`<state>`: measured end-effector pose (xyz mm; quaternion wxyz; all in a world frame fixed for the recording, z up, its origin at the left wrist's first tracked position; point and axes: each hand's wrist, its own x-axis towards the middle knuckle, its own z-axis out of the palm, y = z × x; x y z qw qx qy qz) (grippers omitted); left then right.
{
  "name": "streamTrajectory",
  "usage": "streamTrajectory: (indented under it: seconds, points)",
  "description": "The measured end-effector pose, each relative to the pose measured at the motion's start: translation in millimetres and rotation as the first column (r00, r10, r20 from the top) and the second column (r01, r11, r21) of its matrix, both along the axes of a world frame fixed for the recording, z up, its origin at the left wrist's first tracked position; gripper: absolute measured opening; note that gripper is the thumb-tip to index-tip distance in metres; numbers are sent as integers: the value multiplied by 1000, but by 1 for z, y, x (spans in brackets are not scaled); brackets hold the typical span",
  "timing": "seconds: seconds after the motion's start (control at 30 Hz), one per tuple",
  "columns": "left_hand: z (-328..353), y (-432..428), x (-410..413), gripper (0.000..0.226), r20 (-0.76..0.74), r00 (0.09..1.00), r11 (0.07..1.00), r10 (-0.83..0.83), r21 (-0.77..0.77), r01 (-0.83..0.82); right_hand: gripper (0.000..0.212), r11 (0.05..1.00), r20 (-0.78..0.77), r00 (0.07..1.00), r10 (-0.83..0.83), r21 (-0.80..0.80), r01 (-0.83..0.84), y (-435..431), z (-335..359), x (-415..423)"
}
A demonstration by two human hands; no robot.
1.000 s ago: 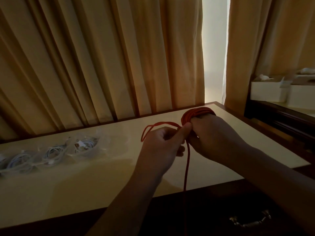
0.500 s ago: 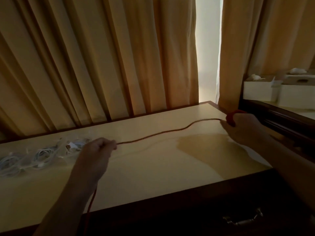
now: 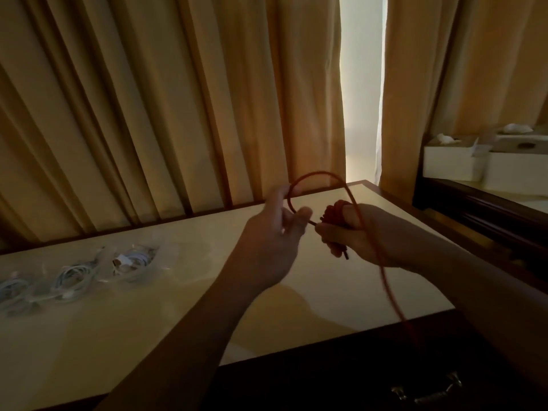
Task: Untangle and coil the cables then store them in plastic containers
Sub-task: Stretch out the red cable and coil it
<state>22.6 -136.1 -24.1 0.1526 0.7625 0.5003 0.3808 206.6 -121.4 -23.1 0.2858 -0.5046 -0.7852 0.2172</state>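
While near table (image 3: 178, 307) edge, cable coil (image 3: 333, 213)

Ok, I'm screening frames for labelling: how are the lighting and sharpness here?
Head view: dim and backlit through the gap in the tan pleated curtains; the left hand and right hand read as dark shapes; the thin red cable is motion-smeared where it hangs; the cream tabletop carries arm shadows.

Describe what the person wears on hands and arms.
No gloves, rings or watch show on the left hand or right hand. The left forearm and right forearm are bare to the frame edge, no sleeve in view. Dim light could hide fine marks.
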Motion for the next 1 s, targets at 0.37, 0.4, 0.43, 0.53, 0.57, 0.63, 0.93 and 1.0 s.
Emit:
streamTrajectory:
  seconds: [0.37, 0.4, 0.43, 0.53, 0.57, 0.63, 0.93, 1.0]
  points:
    - [24, 13, -17, 29, 657, 748, 813, -89, -386, 436, 21, 932, 189, 951, -245, 317, 177, 0, 0, 12]
    - [25, 14, -19, 18, 581, 807, 810, -106, -421, 409, 21, 933, 215, 942, -259, 307, 187, 1, 0, 15]
    - [27, 15, -22, 22, 500, 855, 813, -137, -436, 386, 20, 945, 235, 938, -254, 265, 189, 2, 1, 17]
    - [37, 21, -24, 20, 277, 939, 939, -202, -219, 267, 21, 993, 50, 998, -24, -115, 29, -5, 1, 20]
    - [39, 24, -21, 18, 226, 955, 973, -190, -86, 214, 24, 939, -178, 979, 98, -310, -150, -13, 0, 17]
    - [34, 27, -11, 23, 219, 962, 986, -165, 32, 162, 25, 719, -705, 679, 206, -361, -593, -31, -5, 2]
    - [21, -19, -2, 21, -360, 887, 953, -291, -189, 235, 7, 922, 45, 999, 10, 387, -26, -7, -17, 0]
    - [39, -21, -10, 16, -401, 881, 965, -250, -34, 259, 21, 968, -88, 990, 109, 236, -85, -12, -19, -6]
